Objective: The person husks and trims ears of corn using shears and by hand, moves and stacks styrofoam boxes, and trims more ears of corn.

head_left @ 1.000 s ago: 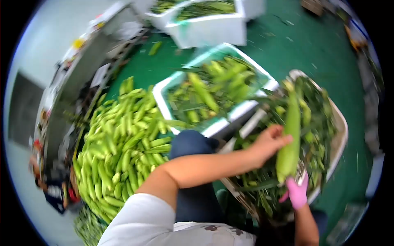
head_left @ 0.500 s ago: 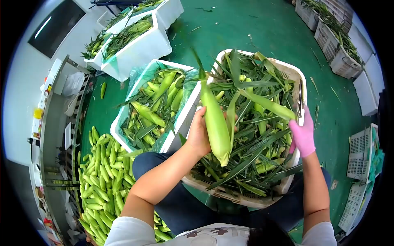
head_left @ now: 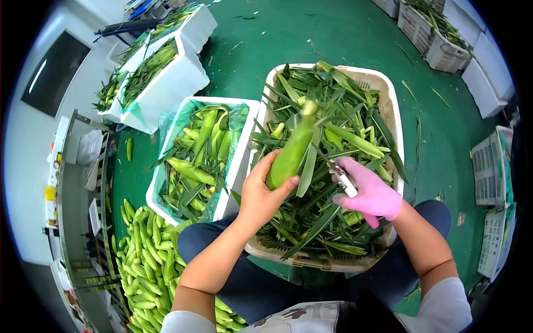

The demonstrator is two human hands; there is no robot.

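My bare left hand (head_left: 265, 191) is wrapped round the lower part of a green ear of corn (head_left: 291, 152) in its husk. The pale stalk end points up and away from me, slightly blurred. To the right, my right hand (head_left: 371, 193) in a pink glove grips a shiny metal shears-like tool (head_left: 345, 180), its exact shape partly hidden by the fingers. Both hands are over a white plastic crate (head_left: 393, 111) heaped with husk leaves (head_left: 311, 222). A loose strip of leaf (head_left: 308, 172) hangs beside the ear.
Left of the crate, a white foam box (head_left: 250, 130) lined with green plastic holds ears of corn. A pile of ears (head_left: 147, 266) lies on the floor at my left. More foam boxes (head_left: 166, 77) stand at the back left, crates (head_left: 447, 55) along the right.
The ear has turned from stalk end away and tip toward me to a more slanted hold. My right hand has left the crate's right rim and moved inward, now holding the tool that hung there.
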